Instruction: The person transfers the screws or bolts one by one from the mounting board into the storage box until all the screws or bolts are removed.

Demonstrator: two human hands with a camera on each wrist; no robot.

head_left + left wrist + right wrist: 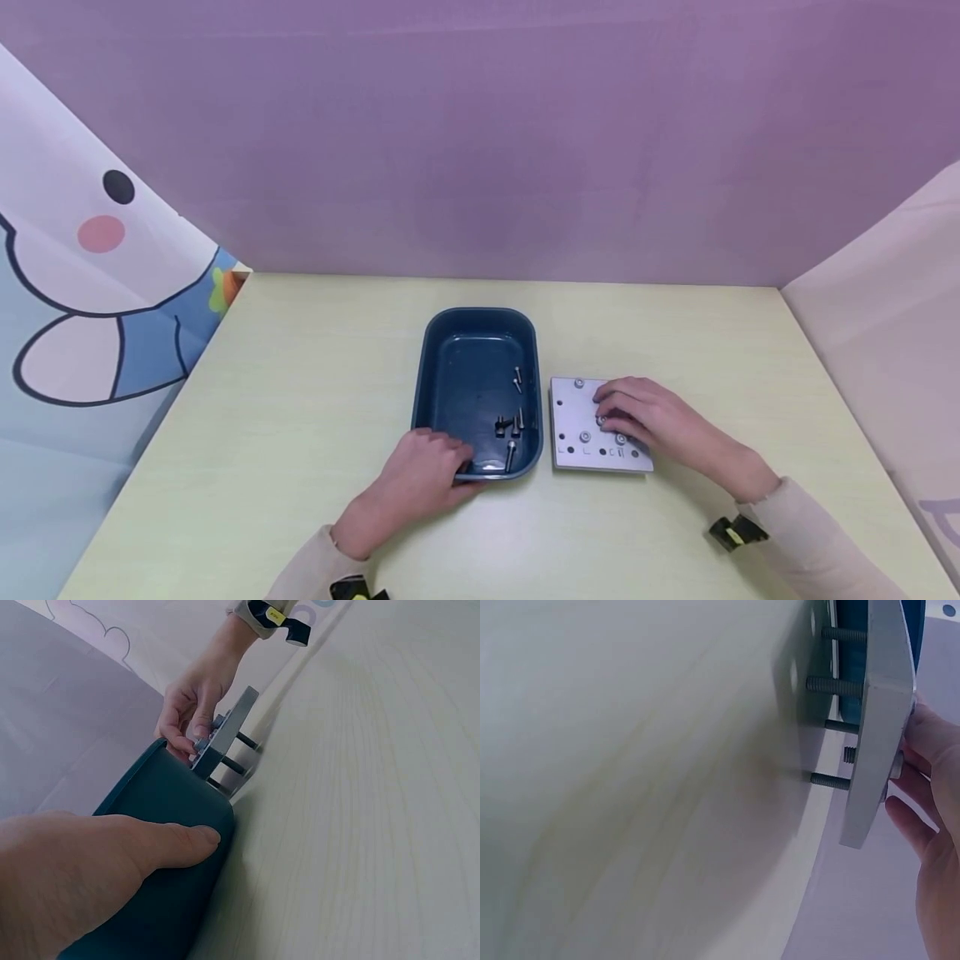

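Observation:
My left hand (423, 471) grips the near-left rim of a dark blue plastic tray (429, 367), thumb outside the wall and fingers over the edge. Several silver and black screws (511, 456) lie along the tray's right side. Right of it, a flat metal plate (570, 412) with holes stands raised on screw shanks (834, 685) that stick out underneath. Over the plate, my right hand (652, 414) pinches the head of a silver socket-head screw (601, 420) between thumb and fingers. Two other screw heads (585, 437) sit near it, and one more is at the plate's far edge.
Both things stand on a pale wood-grain table (300, 375). A purple cloth backdrop (480, 167) rises behind it, with a printed cartoon cloth (112, 275) on the left and a pale cloth (892, 333) on the right.

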